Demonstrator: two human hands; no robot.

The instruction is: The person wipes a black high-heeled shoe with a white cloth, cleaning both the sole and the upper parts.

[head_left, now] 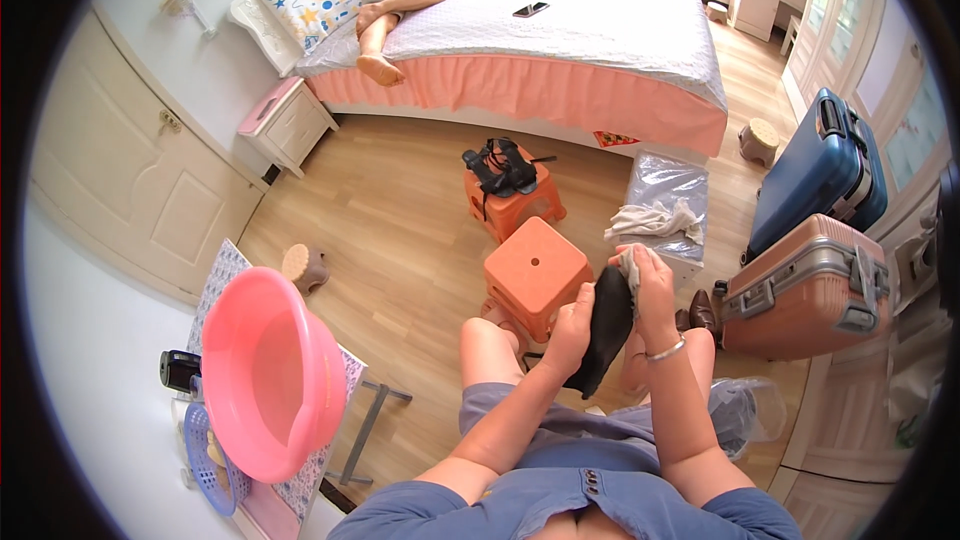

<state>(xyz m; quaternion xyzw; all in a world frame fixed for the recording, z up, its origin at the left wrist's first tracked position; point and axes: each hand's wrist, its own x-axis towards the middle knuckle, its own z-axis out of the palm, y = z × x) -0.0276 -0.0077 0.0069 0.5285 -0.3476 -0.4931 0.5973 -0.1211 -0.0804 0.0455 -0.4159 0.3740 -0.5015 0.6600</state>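
My left hand (571,328) is closed round the side of a long black item that looks like a shoe (606,333), held tilted above my lap. On its other side my right hand (654,292) grips a whitish cloth (629,268) and presses it against the upper end of the black item. The exact kind of the black item is hard to make out. Just ahead of my knees stands an orange plastic stool (537,265). A pair of dark brown leather shoes (703,310) rests on the floor to the right of my hands.
White cloths (655,220) lie on a plastic-covered box (668,180). Black straps top another orange stool (510,202). Blue (815,180) and pink suitcases (808,290) stand right. At left, a table holds a pink basin (325,380). A person (390,10) lies on the bed (600,30).
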